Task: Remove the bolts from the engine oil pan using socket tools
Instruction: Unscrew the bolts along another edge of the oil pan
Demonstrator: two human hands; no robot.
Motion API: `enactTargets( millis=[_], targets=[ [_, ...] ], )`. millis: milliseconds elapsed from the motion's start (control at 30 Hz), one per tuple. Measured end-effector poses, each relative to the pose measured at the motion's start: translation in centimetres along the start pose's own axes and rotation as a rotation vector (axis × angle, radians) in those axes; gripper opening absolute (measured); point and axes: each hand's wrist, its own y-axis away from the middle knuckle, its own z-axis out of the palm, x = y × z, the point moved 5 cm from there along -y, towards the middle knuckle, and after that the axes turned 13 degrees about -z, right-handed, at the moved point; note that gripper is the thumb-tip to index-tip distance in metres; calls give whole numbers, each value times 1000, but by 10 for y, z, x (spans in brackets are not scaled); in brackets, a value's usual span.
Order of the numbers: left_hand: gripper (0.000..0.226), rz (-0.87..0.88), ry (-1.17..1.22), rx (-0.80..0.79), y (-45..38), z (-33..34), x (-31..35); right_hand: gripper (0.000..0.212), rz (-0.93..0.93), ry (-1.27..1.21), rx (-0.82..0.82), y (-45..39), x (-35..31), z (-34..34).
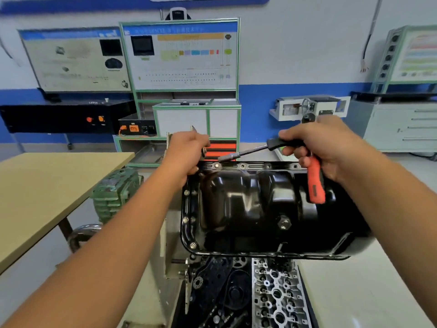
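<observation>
**A:** Fingers (293, 151) of the right hand (324, 147) are curled around 2 tools together: a socket wrench (250, 152) with a black grip, and an orange-handled tool (315, 183) that hangs down from the palm. Do you see it the same?

**B:** Yes. The shaft of the socket wrench goes to the left and down, and its socket end is just above the far flange of the oil pan (260, 204). If it touches a bolt, I cannot tell.

**A:** And the left hand (186, 152)?

**B:** It is at the far left corner of the pan. Its fingers are curled and pinch a small metal piece (203, 151), maybe a bolt with a washer; it is too small to be sure.

**A:** Where is the pan itself?

**B:** The black pan sits on top of the engine (272, 292), in the middle of the view, between the 2 arms. On its left flange I see 3 bolts (186, 192) in their places. A big drain plug (283, 222) is on the pan's near side.

**A:** To the left stands a wooden table (47, 190), well apart from the pan.
</observation>
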Motion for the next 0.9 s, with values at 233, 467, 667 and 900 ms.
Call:
enactTargets(
  millis=[233, 467, 667, 900],
  targets=[
    [19, 323, -498, 121, -11, -3, -17, 27, -92, 302, 69, 7, -7, 30],
    [33, 454, -333, 30, 6, -11, -38, 15, -277, 532, 139, 29, -37, 48],
    [39, 514, -174, 11, 20, -15, -61, 26, -303, 603, 102, 35, -50, 81],
    [37, 481, -196, -82, 10, -15, -61, 20, -468, 791, 189, 48, -68, 90]
  ],
)
